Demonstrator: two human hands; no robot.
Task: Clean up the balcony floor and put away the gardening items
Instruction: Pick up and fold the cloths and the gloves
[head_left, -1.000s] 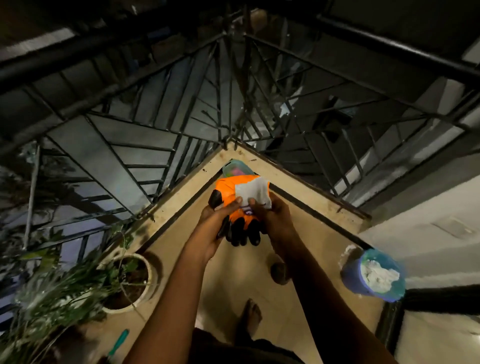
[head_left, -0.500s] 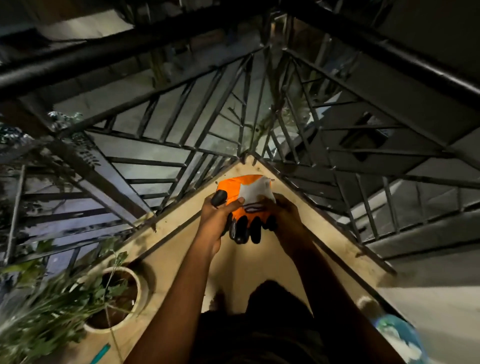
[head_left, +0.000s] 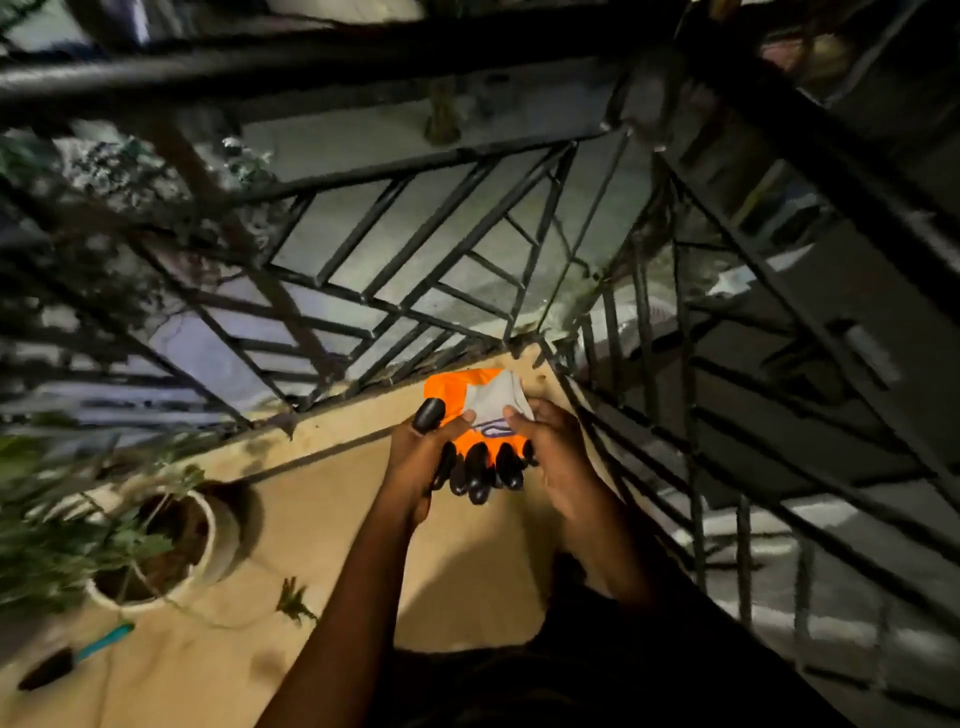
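The orange fabric gardening gloves with black coated fingertips (head_left: 485, 457) are held between both hands, above the floor and close to the corner of the balcony. The bundle is gripped from the left by the left hand (head_left: 415, 462): its thumb is laid across the upper face of the gloves and its fingers are curled underneath, with one black glove thumb standing up just above its knuckles. The right side is gripped by the right hand (head_left: 558, 457), whose thumb is pressed onto the white paper label (head_left: 496, 402) attached at the cuff end, the fingers being wrapped beneath. The black fingertips are pointed back toward the person and hang between the two wrists. Below the hands the beige tiled balcony floor (head_left: 467, 571) is seen, bordered by a dark line. The corner is enclosed by a black metal railing with slanted bars (head_left: 426, 249), which passes just beside the right hand. Well to the left a round white plant pot (head_left: 210, 525) is stood on the floor, filled with a green leafy plant (head_left: 62, 535). A small green leaf scrap (head_left: 293, 603) lies near the pot, and a hand tool with a teal handle (head_left: 78, 657) lies at the lower left.
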